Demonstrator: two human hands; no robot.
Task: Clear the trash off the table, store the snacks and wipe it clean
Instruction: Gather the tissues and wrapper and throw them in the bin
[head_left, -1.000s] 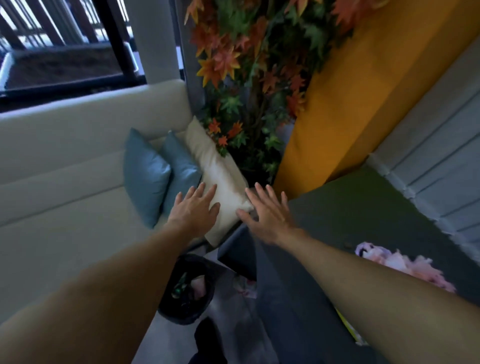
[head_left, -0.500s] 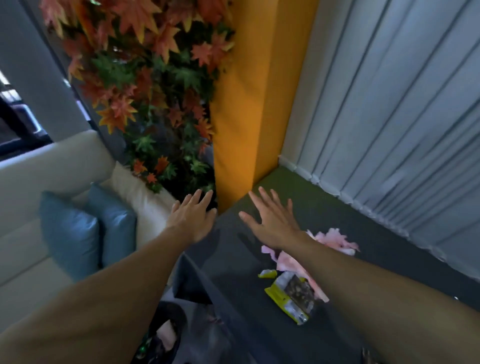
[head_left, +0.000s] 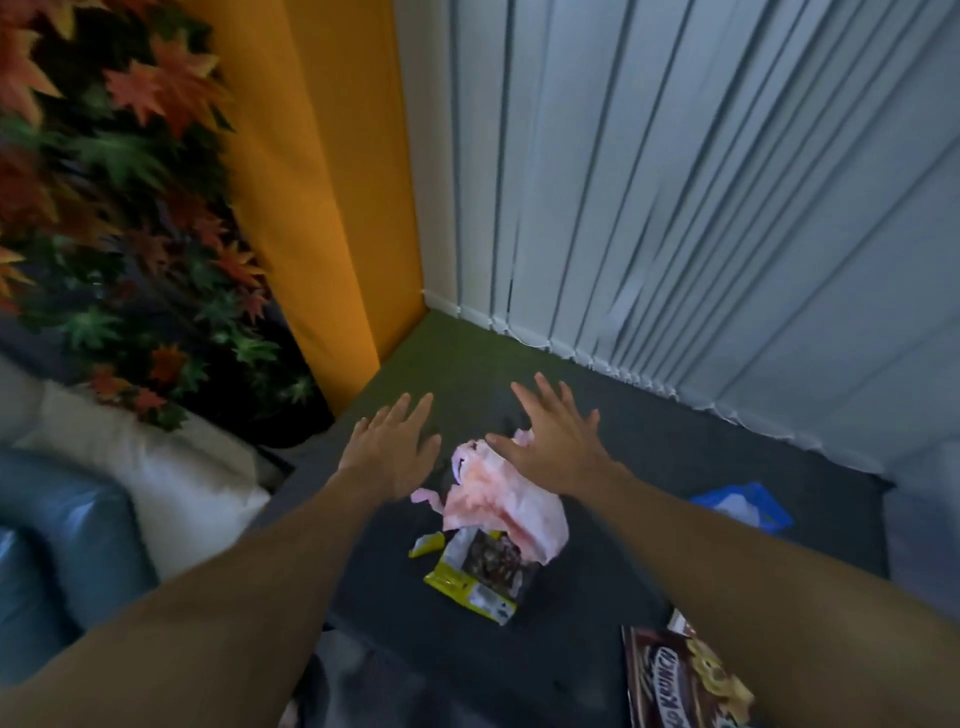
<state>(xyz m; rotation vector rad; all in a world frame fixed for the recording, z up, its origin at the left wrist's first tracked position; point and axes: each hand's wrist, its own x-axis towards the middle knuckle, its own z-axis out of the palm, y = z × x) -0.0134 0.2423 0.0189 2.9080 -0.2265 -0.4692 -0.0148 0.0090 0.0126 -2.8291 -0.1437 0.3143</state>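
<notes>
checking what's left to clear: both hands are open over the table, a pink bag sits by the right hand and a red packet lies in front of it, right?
Not quite. The head view shows the packet is yellow, not red. The rest holds: left hand and right hand are open over the table, with the pink bag by the right hand.

Bare forearms — no sleeves, hands (head_left: 395, 452) ungloved.

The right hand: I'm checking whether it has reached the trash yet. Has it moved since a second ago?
Yes. The right hand, earlier out by the orange wall beyond the dark table, now hovers open over the pink crumpled plastic on it.
</notes>
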